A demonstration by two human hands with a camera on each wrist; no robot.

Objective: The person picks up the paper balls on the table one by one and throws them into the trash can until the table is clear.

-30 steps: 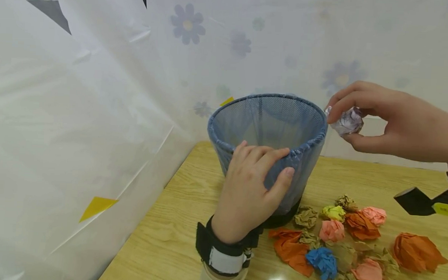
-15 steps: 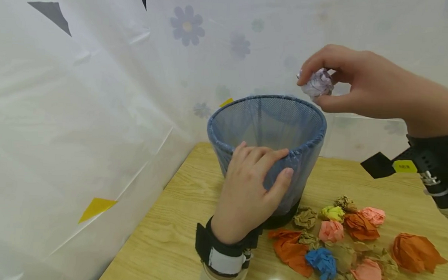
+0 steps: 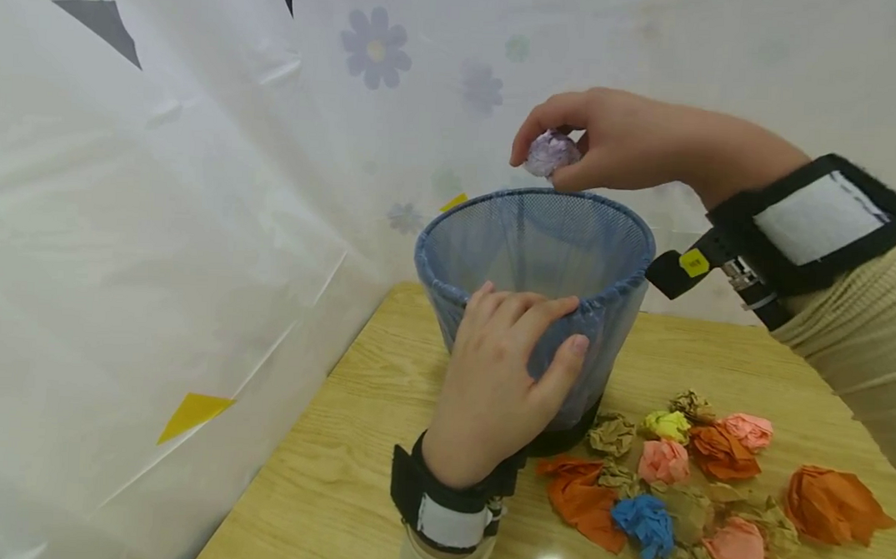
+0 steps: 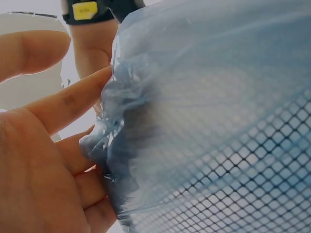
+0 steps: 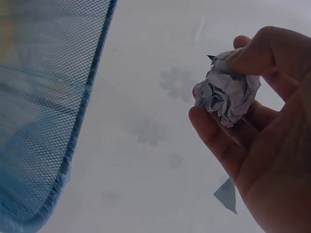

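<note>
"Where is the little crumpled ball of pale purple paper?"

"It sits in the right hand, up in the air over the back rim of the round blue mesh basket with the thin plastic bag in it. The fingertips curl over the top of the ball and more fingers press it from below. So the ball is pinched tight, with only a bit of it peeking out."

"Which way does the ball point?"

"It is round and lumpy, so I cannot tell any long side or pointing end."

"How is that arm held?"

"It reaches in from the right, raised above the basket, with the hand bent down a little."

"And the other hand?"

"The left hand wraps the near side of the basket. Its fingers hook over the rim and grip the bag there. The basket stands upright on the light wooden table, next to a heap of crumpled paper balls in orange, pink, blue, yellow and brown."
</note>
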